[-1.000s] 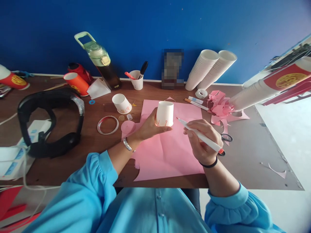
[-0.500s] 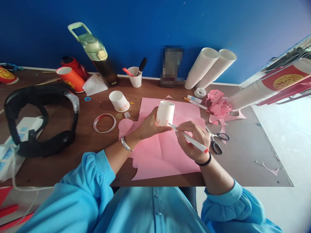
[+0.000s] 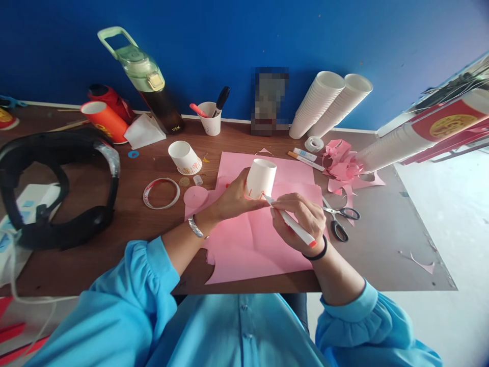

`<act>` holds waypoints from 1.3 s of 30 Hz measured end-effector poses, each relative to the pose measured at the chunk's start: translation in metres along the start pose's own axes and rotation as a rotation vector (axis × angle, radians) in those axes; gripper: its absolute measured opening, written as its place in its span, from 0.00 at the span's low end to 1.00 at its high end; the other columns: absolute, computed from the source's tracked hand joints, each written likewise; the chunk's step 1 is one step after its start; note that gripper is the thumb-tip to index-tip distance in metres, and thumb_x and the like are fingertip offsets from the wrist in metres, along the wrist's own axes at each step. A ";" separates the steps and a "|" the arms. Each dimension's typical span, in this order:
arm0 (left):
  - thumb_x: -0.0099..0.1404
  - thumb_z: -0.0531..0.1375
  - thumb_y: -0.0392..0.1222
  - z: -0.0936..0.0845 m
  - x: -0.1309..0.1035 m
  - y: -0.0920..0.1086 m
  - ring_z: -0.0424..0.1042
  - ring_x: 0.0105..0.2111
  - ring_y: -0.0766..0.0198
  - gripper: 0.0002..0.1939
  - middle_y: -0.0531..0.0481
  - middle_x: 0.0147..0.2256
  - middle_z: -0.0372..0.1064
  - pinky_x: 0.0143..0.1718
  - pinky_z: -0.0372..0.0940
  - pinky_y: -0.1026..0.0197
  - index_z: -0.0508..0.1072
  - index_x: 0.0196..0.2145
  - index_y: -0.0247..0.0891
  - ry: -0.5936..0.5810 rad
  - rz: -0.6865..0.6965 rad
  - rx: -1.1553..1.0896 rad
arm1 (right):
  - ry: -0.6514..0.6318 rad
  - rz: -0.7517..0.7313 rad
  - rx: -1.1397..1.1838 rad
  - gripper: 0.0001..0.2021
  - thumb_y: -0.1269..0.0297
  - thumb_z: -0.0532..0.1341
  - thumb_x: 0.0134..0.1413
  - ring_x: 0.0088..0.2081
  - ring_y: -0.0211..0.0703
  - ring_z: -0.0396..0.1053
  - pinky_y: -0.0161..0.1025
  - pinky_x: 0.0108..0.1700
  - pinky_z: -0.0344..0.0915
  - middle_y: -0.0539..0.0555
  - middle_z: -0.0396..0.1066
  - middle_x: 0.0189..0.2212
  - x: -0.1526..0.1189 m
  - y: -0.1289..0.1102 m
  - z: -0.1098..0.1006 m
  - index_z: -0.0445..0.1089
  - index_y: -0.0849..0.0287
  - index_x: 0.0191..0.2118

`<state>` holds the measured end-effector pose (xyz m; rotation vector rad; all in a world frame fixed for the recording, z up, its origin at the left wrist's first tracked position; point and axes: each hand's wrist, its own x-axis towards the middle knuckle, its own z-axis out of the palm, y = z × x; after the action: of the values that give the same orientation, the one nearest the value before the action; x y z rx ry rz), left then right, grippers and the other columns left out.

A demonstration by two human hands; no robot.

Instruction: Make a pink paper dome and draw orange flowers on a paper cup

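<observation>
My left hand (image 3: 234,198) is closed round a white paper cup (image 3: 262,177), its thumb along the lower end. Small red marks show on the cup's side near that end. Between the fingers of my right hand (image 3: 300,220) is a white marker (image 3: 296,229) with a red end, and its tip meets the cup by the marks. Both hands are above a sheet of pink paper (image 3: 260,244) on the table. Left of them stands another paper cup (image 3: 184,157) with orange-red drawings around its base. Scissors (image 3: 339,216) with black handles lie beside my right hand.
At the back stand a water bottle (image 3: 145,81), a cup of pens (image 3: 210,122) and tall stacks of paper cups (image 3: 319,102). Crumpled pink paper (image 3: 342,160) and markers (image 3: 305,159) lie to the right. A black headset-like frame (image 3: 57,188) and a tape ring (image 3: 161,193) are at left.
My right hand and the marker have shifted slightly left, and the marker is angled more steeply. My left hand still holds the cup in almost the same place. The view has moved a little.
</observation>
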<state>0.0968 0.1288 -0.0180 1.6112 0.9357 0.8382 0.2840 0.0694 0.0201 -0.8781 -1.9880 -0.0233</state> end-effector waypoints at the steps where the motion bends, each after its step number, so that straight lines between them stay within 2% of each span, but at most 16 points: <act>1: 0.55 0.72 0.57 0.000 0.000 0.000 0.73 0.50 0.50 0.39 0.41 0.52 0.69 0.42 0.72 0.54 0.62 0.57 0.40 -0.002 0.000 0.000 | 0.002 -0.001 -0.001 0.11 0.78 0.62 0.56 0.29 0.41 0.76 0.37 0.30 0.72 0.52 0.77 0.30 0.000 0.000 0.000 0.69 0.55 0.42; 32: 0.56 0.72 0.54 0.000 -0.001 0.005 0.72 0.47 0.53 0.37 0.43 0.50 0.69 0.41 0.71 0.55 0.62 0.57 0.40 0.010 -0.048 0.067 | -0.012 -0.011 -0.011 0.09 0.77 0.61 0.58 0.29 0.41 0.77 0.37 0.29 0.73 0.51 0.77 0.29 0.002 -0.001 0.002 0.69 0.55 0.41; 39: 0.55 0.73 0.54 0.000 -0.001 0.009 0.72 0.48 0.52 0.36 0.42 0.50 0.70 0.41 0.71 0.55 0.63 0.55 0.40 -0.017 -0.035 0.018 | -0.021 0.004 0.016 0.10 0.77 0.62 0.58 0.29 0.41 0.77 0.36 0.30 0.73 0.52 0.77 0.30 0.001 0.000 0.003 0.69 0.55 0.42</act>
<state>0.0980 0.1268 -0.0096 1.6112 0.9590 0.7930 0.2816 0.0712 0.0189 -0.8746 -2.0036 0.0044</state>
